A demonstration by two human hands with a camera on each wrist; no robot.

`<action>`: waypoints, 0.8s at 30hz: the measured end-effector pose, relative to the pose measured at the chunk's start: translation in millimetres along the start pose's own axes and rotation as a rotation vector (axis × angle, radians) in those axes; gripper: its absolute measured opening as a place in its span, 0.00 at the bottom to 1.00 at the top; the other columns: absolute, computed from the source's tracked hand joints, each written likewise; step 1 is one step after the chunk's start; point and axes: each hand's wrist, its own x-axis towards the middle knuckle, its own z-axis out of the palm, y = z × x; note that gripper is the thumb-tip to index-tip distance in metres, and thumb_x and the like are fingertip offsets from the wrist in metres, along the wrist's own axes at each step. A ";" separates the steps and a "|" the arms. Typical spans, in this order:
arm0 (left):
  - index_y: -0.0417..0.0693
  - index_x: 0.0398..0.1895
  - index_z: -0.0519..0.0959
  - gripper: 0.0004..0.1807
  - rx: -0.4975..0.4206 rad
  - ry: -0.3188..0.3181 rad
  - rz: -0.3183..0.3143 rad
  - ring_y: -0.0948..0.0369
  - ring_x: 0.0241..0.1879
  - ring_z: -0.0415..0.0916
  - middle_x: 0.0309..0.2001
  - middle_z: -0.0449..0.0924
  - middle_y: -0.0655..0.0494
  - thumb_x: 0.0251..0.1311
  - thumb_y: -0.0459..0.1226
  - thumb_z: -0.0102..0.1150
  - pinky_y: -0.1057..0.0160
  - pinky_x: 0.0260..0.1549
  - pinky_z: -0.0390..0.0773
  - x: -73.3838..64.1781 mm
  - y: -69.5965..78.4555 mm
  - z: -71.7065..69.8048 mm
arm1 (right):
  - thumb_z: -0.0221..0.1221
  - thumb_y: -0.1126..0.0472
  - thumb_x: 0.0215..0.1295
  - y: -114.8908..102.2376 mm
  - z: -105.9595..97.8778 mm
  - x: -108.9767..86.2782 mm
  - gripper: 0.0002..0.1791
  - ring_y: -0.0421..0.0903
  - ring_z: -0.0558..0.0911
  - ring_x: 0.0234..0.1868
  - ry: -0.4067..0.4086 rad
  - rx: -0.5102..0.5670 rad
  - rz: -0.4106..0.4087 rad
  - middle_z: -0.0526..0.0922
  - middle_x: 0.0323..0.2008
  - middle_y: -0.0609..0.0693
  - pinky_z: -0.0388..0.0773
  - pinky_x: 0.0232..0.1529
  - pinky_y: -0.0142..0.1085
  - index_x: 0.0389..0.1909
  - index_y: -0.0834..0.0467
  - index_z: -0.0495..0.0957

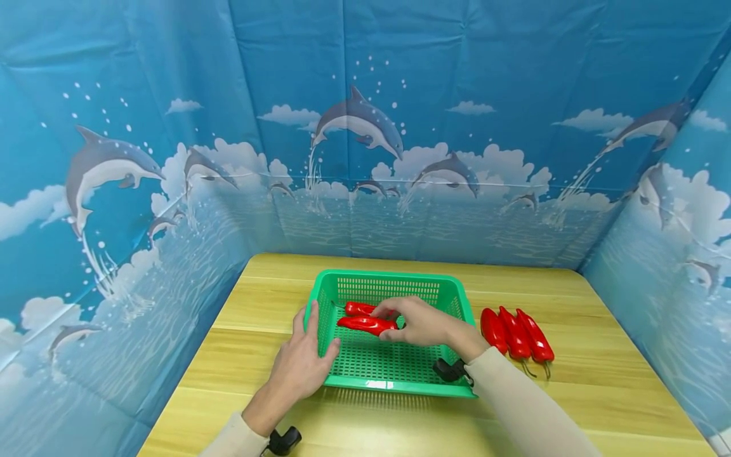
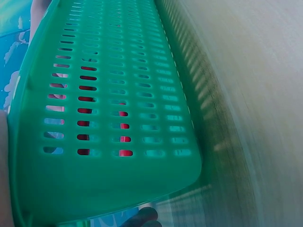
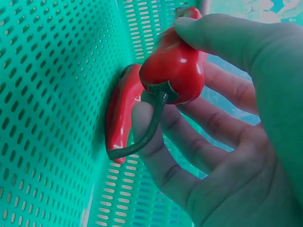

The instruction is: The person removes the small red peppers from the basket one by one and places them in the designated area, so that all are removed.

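A green plastic basket [image 1: 394,384] with slotted walls stands on the wooden table. Inside it, my right hand [image 1: 419,320] pinches a red pepper [image 1: 365,325] between thumb and fingers. Its curved green stem [image 3: 154,120] points toward the wrist camera in the right wrist view. Behind the held one lies a second red pepper [image 1: 356,308], by the far wall of the basket and partly covered by the hand. My left hand [image 1: 302,362] rests on the basket's left rim, thumb over the inner side. Red shows through the slots in the left wrist view.
Right of the basket, three red peppers [image 1: 516,333] lie side by side on the table [image 1: 605,393], stems toward me. A blue curtain [image 1: 365,222] printed with dolphins hangs behind the table and along both sides.
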 end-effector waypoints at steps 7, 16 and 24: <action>0.51 1.00 0.42 0.56 -0.009 -0.002 -0.010 0.57 0.14 0.70 0.96 0.49 0.38 0.84 0.58 0.61 0.59 0.17 0.73 0.6 0.1 1.8 | 0.77 0.52 0.79 -2.4 -3.0 -7.6 0.24 0.42 0.87 0.52 0.044 -0.002 0.008 0.92 0.54 0.42 0.87 0.46 0.35 0.70 0.53 0.88; 0.49 1.00 0.43 0.55 -0.012 0.001 -0.011 0.55 0.16 0.71 0.95 0.49 0.37 0.85 0.58 0.61 0.57 0.19 0.73 2.2 1.6 0.7 | 0.77 0.54 0.78 -7.5 -11.8 -18.4 0.22 0.45 0.87 0.52 0.114 -0.025 -0.013 0.92 0.56 0.44 0.87 0.43 0.33 0.68 0.52 0.89; 0.50 1.00 0.42 0.55 -0.017 0.003 -0.008 0.57 0.15 0.70 0.95 0.49 0.36 0.85 0.58 0.61 0.58 0.16 0.72 2.5 0.8 1.7 | 0.77 0.53 0.79 -7.6 -18.8 -27.4 0.21 0.40 0.86 0.52 0.141 -0.046 -0.025 0.92 0.58 0.44 0.87 0.43 0.33 0.68 0.50 0.89</action>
